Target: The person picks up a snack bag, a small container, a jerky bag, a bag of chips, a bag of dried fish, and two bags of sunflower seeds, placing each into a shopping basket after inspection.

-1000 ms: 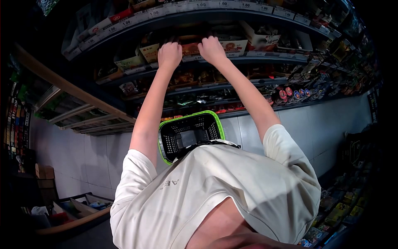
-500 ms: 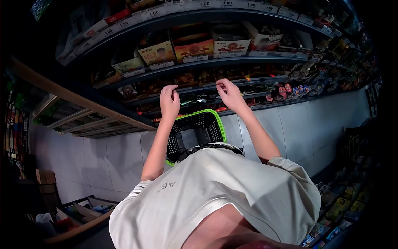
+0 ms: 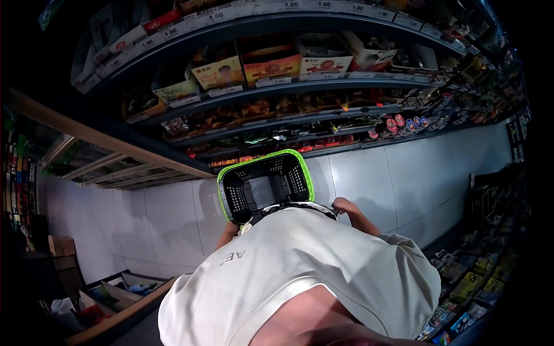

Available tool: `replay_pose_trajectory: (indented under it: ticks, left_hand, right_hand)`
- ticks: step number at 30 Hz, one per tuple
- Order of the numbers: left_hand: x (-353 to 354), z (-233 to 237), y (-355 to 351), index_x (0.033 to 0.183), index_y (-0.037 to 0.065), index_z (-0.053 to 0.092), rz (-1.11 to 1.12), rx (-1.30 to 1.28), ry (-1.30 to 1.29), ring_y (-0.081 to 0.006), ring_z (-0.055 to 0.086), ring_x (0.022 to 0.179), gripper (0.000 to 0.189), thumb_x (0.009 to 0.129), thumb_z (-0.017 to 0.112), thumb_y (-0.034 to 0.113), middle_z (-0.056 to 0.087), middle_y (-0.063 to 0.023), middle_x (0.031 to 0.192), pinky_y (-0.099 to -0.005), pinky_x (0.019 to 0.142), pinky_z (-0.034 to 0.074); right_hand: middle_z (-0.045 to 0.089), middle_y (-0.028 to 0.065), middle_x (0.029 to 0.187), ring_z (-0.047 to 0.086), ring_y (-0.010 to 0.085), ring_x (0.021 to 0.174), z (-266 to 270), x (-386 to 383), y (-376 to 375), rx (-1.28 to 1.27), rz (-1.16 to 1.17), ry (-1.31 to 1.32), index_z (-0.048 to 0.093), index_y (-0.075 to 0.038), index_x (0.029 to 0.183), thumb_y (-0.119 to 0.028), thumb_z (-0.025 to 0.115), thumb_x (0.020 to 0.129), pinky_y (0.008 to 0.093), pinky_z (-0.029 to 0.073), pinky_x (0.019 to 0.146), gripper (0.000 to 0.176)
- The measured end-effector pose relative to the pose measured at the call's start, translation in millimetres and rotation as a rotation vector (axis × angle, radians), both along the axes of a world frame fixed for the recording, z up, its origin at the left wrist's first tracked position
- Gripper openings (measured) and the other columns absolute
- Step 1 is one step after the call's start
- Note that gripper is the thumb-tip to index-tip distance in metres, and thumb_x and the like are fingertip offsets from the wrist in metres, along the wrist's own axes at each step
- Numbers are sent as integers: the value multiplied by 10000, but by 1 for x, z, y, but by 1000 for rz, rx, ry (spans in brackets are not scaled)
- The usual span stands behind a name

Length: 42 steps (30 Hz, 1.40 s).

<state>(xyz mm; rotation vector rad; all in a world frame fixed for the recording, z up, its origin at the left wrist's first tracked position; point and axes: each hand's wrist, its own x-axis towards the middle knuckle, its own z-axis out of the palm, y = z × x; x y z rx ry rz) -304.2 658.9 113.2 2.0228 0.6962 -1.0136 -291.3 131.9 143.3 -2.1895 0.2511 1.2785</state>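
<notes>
A black basket with a green rim is on the floor in front of my body, and nothing shows inside it. My left hand is low beside my shirt, next to the basket's near left corner; its fingers are mostly hidden. To the right of the basket, my right hand is at the shirt's hem, with its fingers curled in. Whether it holds anything is too small to tell.
Shelves with opened cartons and small packets run across the front. A wooden rack stands at the left. More packets lie on a display at the lower right, and a divided bin is at the lower left.
Both hands have dropped from in front of the lower shelves back towards my body, at either side of the basket. More of the basket now shows.
</notes>
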Motion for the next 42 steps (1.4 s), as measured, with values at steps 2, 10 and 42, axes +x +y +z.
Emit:
replay_pose_trajectory:
  ticks: [2,10,42]
  left_hand:
    - [-6,-31,13,886,21,589,-35,-10,74,-233,593,604,297,777,468,269,602,-110,756,-352,449,490]
    - [53,31,-11,653,34,580,-174,-110,-483,-287,549,583,134,665,495,136,555,-140,610,-349,541,432]
    - [-13,8,-73,876,24,595,-37,56,-247,-166,546,616,216,798,453,167,549,-74,691,-305,557,494]
  right_hand:
    - [551,115,533,541,177,430,-52,-1,-24,514,-109,-93,553,-8,546,-187,471,689,271,421,387,243]
    - [548,95,615,548,166,500,5,53,46,199,-331,36,540,-13,740,-120,462,755,272,456,428,133]
    - [539,248,936,561,328,821,-67,100,44,-67,-148,-154,413,59,1084,-208,500,740,336,456,717,444]
